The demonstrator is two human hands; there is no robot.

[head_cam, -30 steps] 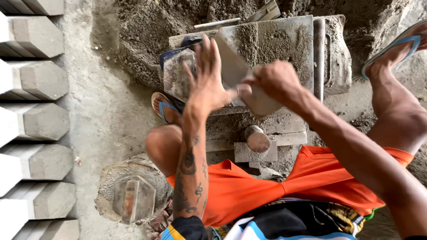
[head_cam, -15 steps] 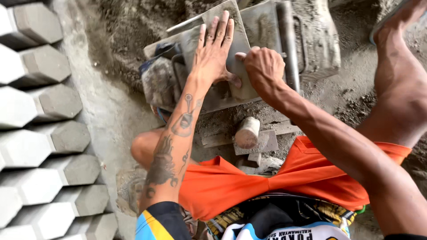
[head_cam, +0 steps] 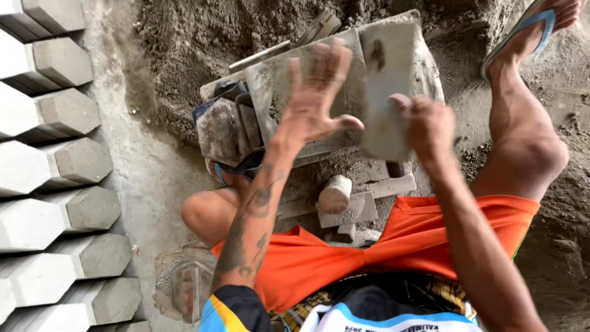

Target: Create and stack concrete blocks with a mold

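My left hand (head_cam: 316, 98) lies flat with fingers spread on a grey cement-crusted metal plate (head_cam: 283, 83) atop a block mould. My right hand (head_cam: 424, 126) grips a flat grey trowel-like plate (head_cam: 387, 86), held upright against the mould's right side. The mould (head_cam: 221, 126) sits in front of my knees, beside a heap of dark sand and cement mix (head_cam: 196, 43). I sit in orange shorts, with my right leg stretched out.
Rows of grey hexagonal concrete pavers (head_cam: 55, 184) are stacked along the left. A short wooden tamper (head_cam: 335, 195) lies on slats below the mould. A cement-caked bucket (head_cam: 184, 286) stands by my left knee. My right foot wears a blue sandal (head_cam: 528, 27).
The view has shifted left and closer. My left hand stays pressed on the plate; my right hand has lifted the flat trowel upright along the mould's right side.
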